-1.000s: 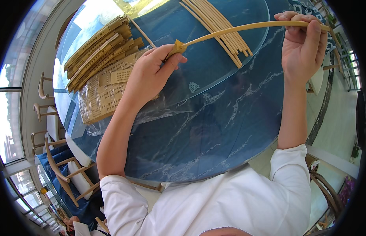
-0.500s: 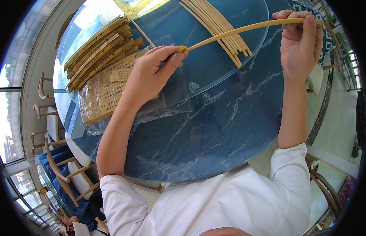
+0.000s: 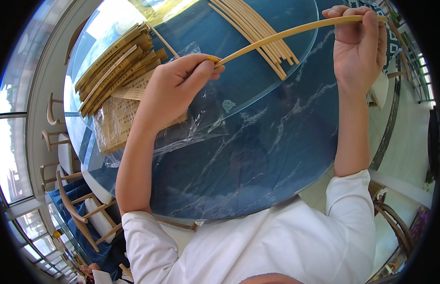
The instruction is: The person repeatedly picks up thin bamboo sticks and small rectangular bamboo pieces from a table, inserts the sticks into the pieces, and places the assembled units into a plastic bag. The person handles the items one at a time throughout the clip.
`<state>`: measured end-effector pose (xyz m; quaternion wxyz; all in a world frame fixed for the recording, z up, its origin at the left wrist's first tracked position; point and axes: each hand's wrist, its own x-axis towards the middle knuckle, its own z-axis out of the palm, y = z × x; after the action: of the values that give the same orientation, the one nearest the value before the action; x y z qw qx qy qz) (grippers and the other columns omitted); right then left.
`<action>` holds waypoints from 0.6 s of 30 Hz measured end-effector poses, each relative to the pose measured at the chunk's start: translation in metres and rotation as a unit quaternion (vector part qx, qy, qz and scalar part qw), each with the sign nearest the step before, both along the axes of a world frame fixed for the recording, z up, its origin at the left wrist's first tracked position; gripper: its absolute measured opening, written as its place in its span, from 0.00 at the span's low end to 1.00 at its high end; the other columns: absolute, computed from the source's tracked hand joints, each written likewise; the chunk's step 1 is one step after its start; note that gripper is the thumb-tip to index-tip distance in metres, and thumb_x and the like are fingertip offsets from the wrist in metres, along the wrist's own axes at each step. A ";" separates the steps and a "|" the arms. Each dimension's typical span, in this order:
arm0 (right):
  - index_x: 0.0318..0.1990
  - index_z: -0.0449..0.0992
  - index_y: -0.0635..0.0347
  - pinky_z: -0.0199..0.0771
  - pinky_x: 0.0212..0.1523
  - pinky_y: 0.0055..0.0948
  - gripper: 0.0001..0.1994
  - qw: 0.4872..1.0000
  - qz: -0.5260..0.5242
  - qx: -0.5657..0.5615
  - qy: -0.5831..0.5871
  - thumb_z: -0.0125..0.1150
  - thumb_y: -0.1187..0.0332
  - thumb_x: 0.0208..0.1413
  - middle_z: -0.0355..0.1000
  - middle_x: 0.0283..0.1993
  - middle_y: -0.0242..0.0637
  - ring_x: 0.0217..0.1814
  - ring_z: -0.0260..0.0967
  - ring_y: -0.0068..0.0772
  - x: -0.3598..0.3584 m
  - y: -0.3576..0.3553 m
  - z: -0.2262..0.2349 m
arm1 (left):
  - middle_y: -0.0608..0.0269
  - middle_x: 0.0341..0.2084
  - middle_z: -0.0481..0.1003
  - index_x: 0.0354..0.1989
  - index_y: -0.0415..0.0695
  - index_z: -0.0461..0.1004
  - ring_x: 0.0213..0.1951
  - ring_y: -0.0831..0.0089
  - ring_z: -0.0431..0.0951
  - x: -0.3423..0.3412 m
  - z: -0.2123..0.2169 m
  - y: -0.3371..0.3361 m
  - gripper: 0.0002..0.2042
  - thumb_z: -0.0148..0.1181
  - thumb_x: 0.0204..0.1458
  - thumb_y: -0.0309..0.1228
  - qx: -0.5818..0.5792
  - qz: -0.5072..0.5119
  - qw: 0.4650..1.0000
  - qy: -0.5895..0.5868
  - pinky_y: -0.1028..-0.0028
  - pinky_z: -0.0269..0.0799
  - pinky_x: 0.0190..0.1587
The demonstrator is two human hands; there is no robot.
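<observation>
A long, pale yellow wooden chopstick (image 3: 286,35) stretches between my two hands above the table, its line bowed in the wide view. My left hand (image 3: 170,90) pinches its left end between thumb and fingers; a small yellowish bit shows at the fingertips. Near its other end, my right hand (image 3: 357,52) grips it with thumb and fingers. Beyond the held chopstick lies a bundle of similar chopsticks (image 3: 251,29). Left of my left hand is a pile of narrow brown printed paper sleeves (image 3: 118,59), beside a clear plastic bag (image 3: 201,124) holding flat printed brown paper.
A glass turntable (image 3: 258,97) sits on the dark blue, white-veined table (image 3: 239,170). One loose stick (image 3: 162,40) lies by the paper pile. Wooden chairs (image 3: 99,220) stand to the left. Patterned cloth (image 3: 392,47) lies beyond my right hand.
Both hands have shifted slightly left with the chopstick. My left fingers have closed further over its end, and less of the yellowish bit shows.
</observation>
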<state>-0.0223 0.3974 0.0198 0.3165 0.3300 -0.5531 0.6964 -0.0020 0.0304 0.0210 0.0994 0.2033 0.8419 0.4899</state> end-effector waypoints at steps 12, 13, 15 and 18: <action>0.42 0.74 0.55 0.83 0.46 0.35 0.12 0.990 -0.120 -0.067 -0.003 0.52 0.61 0.80 0.68 0.28 0.30 0.36 0.75 0.28 0.005 -0.035 0.011 | 0.51 0.49 0.86 0.60 0.35 0.80 0.51 0.62 0.88 -0.005 0.003 -0.013 0.15 0.59 0.73 0.32 0.049 -0.085 0.994 -0.043 0.66 0.85 0.56; 0.42 0.74 0.55 0.83 0.46 0.35 0.12 0.992 -0.117 -0.057 -0.006 0.52 0.61 0.80 0.68 0.28 0.30 0.36 0.75 0.28 0.005 -0.035 0.012 | 0.51 0.49 0.86 0.61 0.35 0.80 0.51 0.62 0.88 -0.005 0.004 -0.013 0.15 0.59 0.73 0.32 0.046 -0.085 0.994 -0.048 0.66 0.85 0.56; 0.42 0.74 0.55 0.83 0.46 0.35 0.12 0.993 -0.109 -0.038 -0.012 0.52 0.61 0.80 0.68 0.27 0.29 0.36 0.75 0.28 0.008 -0.037 0.015 | 0.51 0.49 0.86 0.61 0.35 0.80 0.51 0.62 0.88 -0.004 0.003 -0.013 0.16 0.60 0.73 0.32 0.045 -0.086 0.994 -0.051 0.67 0.85 0.55; 0.42 0.74 0.55 0.83 0.46 0.35 0.12 0.994 -0.105 -0.038 0.000 0.51 0.61 0.80 0.68 0.28 0.30 0.36 0.76 0.28 0.010 -0.041 0.015 | 0.51 0.49 0.86 0.62 0.35 0.80 0.52 0.63 0.88 -0.005 0.000 -0.014 0.16 0.60 0.72 0.31 0.052 -0.096 0.993 -0.050 0.68 0.85 0.55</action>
<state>-0.0126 0.3564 0.0351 0.3999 0.2575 -0.5579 0.6801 -0.0071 0.0161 0.0214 0.1776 0.2632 0.7856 0.5311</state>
